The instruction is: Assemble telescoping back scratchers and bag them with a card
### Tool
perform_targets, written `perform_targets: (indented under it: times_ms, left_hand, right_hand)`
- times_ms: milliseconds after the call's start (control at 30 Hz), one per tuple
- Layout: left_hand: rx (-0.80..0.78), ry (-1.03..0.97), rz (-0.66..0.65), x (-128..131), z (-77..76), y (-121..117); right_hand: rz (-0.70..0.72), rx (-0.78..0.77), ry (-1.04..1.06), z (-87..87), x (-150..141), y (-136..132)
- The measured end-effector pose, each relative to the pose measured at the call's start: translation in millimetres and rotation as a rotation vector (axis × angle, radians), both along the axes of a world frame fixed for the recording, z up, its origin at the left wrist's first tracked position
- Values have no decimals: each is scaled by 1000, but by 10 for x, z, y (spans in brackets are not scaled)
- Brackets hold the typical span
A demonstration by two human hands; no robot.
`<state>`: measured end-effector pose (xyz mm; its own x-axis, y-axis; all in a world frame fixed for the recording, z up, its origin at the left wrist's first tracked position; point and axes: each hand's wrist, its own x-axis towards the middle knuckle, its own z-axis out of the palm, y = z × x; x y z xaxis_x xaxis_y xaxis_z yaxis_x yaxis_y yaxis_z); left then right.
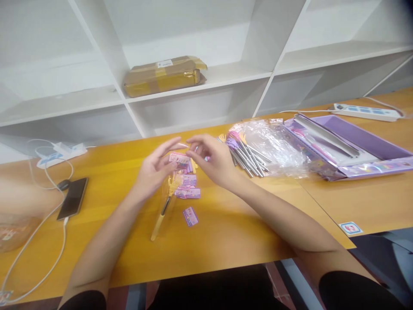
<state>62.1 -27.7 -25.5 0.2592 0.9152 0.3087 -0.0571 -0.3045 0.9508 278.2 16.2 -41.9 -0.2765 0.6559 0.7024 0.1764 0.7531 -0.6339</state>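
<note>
My left hand (pixel 156 168) is raised over the table with its fingers bent, its thumb overlapping a pink-purple printed card (pixel 180 159). Facing it, my right hand (pixel 213 159) has curled fingers and a thumb close to the index finger. A thin whitish sliver (pixel 183 145) shows between the fingertips of both hands; I cannot make out what it is. Small purple cards (pixel 188 193) lie in a pile beneath, and one single card (pixel 190 216) lies nearer to me. Left of the pile is a yellow hand-shaped back scratcher (pixel 158 226), apparently in clear wrapping.
Several back scratchers (pixel 247 153) with metal rods lie right of my right hand, beside crumpled clear plastic (pixel 274 146). Farther right stands an open purple box (pixel 364 170). A phone (pixel 73 198) with white cables is at left. A taped parcel (pixel 164 77) sits on the shelf behind.
</note>
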Motion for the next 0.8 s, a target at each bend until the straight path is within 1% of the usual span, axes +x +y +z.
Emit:
perform_targets:
  times_ms: [67,133,233,300,367,400,433,500,567,633,700,733,800]
  left_hand:
    - [31,76,25,-10,-39,26]
    - [0,182,60,-25,-77,55]
    - [-46,332,114,-49,-122,95]
    - [-32,353,149,-57,-133,111]
    - [-10,325,164,-56,-126,117]
    - [0,312,167,-53,-118,118]
    - [8,300,168,-50,-109,117]
    - [15,289,162,-42,-98,112]
    - [21,283,130,-37,-102,108]
    - [29,270,85,-35,-116,105]
    - [44,259,80,-37,-131,105]
    - [52,257,94,-39,-134,107]
    - [69,253,128,-42,-128,111]
  right_hand:
    - [-16,33,34,10,1,-10]
    - [-30,78,43,14,8,-15]
    - [-63,215,-12,-12,16,3]
    - [-67,329,-98,-48,11,22]
    - [-58,395,-193,-81,-3,34]
    - [-53,387,-228,-92,-12,33]
    - [-49,345,-250,-96,-21,28]
    - [-44,199,-256,-87,-35,9]
    - [-55,71,-233,-66,-40,-9]
    - [-73,57,-217,-57,-34,-8]
    - [-69,114,-228,-73,-25,17]
    - [-58,181,-250,-92,-22,37]
    - [-49,391,-296,-138,-22,79]
